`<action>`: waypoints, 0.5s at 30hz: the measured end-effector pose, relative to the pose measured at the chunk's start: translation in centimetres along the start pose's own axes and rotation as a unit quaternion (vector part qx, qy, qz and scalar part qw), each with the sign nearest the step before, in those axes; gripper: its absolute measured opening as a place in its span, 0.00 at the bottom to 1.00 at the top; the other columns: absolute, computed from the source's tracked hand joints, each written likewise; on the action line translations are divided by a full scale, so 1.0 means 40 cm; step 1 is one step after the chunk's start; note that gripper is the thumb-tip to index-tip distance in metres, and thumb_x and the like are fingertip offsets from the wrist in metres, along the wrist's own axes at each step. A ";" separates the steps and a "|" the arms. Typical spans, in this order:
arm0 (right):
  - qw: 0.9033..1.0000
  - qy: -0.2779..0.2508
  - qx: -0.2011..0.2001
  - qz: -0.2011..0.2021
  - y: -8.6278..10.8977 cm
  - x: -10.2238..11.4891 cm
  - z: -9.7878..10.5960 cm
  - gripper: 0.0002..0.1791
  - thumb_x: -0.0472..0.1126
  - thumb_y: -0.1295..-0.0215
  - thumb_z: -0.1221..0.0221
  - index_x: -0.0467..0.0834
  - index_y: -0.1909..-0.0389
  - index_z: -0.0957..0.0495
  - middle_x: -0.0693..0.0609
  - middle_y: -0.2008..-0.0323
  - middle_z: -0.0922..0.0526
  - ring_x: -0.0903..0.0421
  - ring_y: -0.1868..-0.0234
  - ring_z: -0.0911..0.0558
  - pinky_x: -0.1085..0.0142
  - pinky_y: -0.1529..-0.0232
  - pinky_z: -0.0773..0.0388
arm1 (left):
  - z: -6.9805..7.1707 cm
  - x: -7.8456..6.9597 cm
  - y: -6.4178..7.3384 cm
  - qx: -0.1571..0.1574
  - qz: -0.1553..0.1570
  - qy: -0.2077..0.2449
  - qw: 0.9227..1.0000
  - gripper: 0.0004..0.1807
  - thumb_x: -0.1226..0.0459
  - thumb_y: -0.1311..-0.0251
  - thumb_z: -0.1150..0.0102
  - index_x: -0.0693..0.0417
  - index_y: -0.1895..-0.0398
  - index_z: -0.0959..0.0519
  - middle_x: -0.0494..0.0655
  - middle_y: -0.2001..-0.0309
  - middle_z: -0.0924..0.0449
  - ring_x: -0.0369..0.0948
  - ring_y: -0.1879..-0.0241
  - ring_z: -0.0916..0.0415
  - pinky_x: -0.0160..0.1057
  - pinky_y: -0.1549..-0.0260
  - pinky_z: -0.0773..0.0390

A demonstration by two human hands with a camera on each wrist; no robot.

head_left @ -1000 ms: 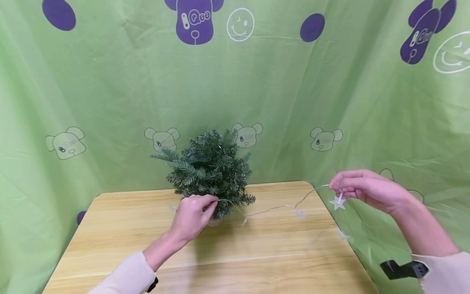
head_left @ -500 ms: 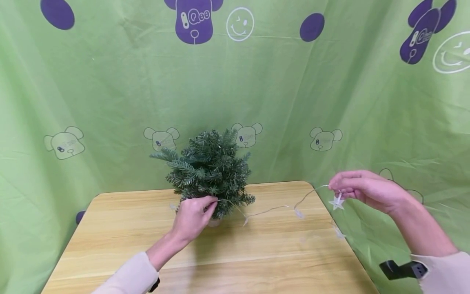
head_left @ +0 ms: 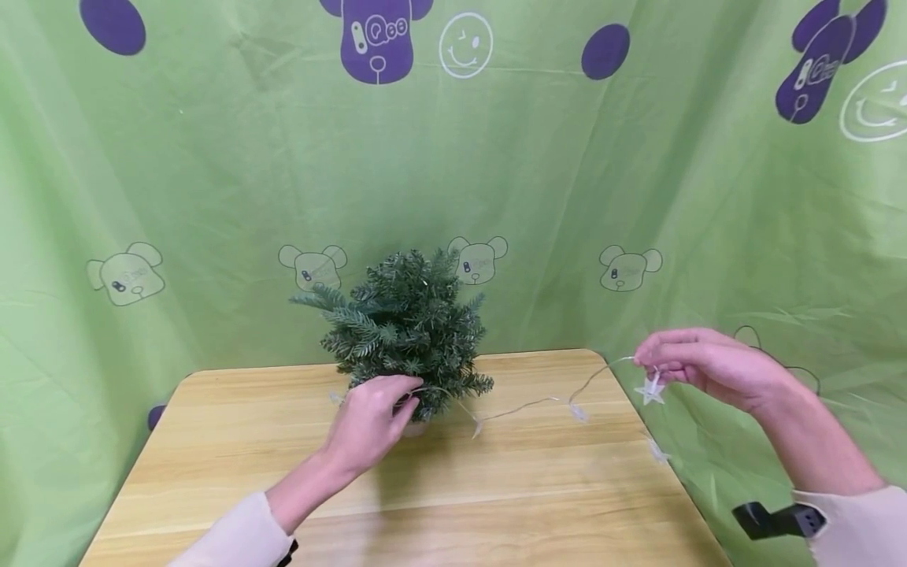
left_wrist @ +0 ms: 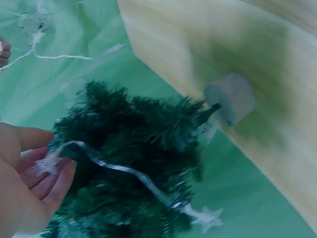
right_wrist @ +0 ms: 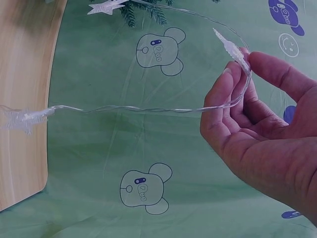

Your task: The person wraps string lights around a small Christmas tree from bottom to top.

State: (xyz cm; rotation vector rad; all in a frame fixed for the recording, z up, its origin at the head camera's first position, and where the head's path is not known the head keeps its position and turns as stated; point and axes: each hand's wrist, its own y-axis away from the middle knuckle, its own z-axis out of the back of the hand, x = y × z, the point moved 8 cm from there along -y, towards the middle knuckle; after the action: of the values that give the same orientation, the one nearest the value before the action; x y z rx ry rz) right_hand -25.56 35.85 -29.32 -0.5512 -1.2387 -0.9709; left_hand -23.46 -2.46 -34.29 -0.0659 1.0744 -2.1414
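Even, bright, diffuse light fills the head view; the green backdrop [head_left: 212,173] shows no glare. A soft shadow falls on the wooden table [head_left: 496,488] in front of the small fir tree [head_left: 404,331]. The wide lens bends the edges. The left wrist view is blurred and blue-tinted, its tree [left_wrist: 133,158] smeared. The right wrist view is sharp on the right hand [right_wrist: 267,139].

**A makeshift recording corner, not a lived-in room**

Green cloth [head_left: 212,181] everywhere, hung in loose folds round the back and sides, printed with purple bears and smiley faces. One plain wooden table [head_left: 496,488] pushed against it. No walls or furniture showing, just backdrop and tabletop, the look of a staged set.
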 end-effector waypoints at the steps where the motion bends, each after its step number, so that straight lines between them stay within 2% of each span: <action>1: 1.000 0.000 -0.001 0.001 0.000 0.000 0.000 0.15 0.29 0.24 0.54 0.38 0.50 0.18 0.50 0.57 0.14 0.56 0.58 0.14 0.66 0.52 0.16 | 0.009 -0.007 -0.005 0.002 -0.002 -0.005 1.000 0.15 0.70 0.50 0.25 0.58 0.57 0.14 0.50 0.60 0.10 0.44 0.61 0.12 0.38 0.58 0.13; 4: 1.000 -0.004 -0.002 0.007 -0.002 0.002 -0.002 0.16 0.28 0.24 0.54 0.38 0.50 0.18 0.50 0.57 0.14 0.56 0.58 0.14 0.66 0.52 0.15 | 0.039 -0.036 -0.032 0.010 -0.009 -0.013 1.000 0.15 0.68 0.47 0.25 0.55 0.55 0.14 0.48 0.58 0.10 0.42 0.59 0.12 0.39 0.55 0.13; 9: 1.000 -0.014 0.008 0.011 -0.002 0.008 -0.009 0.16 0.28 0.24 0.54 0.38 0.50 0.18 0.50 0.57 0.14 0.56 0.58 0.14 0.66 0.51 0.15 | 0.068 -0.117 -0.100 0.026 -0.037 0.004 0.999 0.17 0.64 0.42 0.28 0.53 0.48 0.16 0.47 0.53 0.11 0.41 0.54 0.13 0.40 0.50 0.15; 12: 1.000 -0.007 0.013 0.018 -0.004 0.016 -0.014 0.16 0.28 0.23 0.55 0.38 0.50 0.18 0.51 0.57 0.14 0.57 0.58 0.14 0.66 0.51 0.16 | 0.055 -0.157 -0.146 0.046 -0.044 0.032 0.997 0.18 0.64 0.40 0.30 0.53 0.45 0.17 0.47 0.50 0.12 0.41 0.53 0.13 0.39 0.49 0.15; 15: 1.000 0.003 0.011 0.023 -0.010 0.028 -0.017 0.16 0.29 0.23 0.55 0.38 0.49 0.18 0.51 0.57 0.14 0.57 0.58 0.14 0.66 0.50 0.16 | 0.023 -0.185 -0.195 0.079 -0.031 0.062 0.994 0.18 0.64 0.38 0.31 0.53 0.45 0.17 0.47 0.49 0.12 0.38 0.55 0.13 0.34 0.50 0.16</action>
State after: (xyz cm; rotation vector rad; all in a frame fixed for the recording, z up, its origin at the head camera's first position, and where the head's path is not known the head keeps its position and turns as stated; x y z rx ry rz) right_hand -25.52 34.76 -28.51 -0.5566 -1.2263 -0.9189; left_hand -22.29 4.57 -26.20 0.1118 0.9788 -2.3049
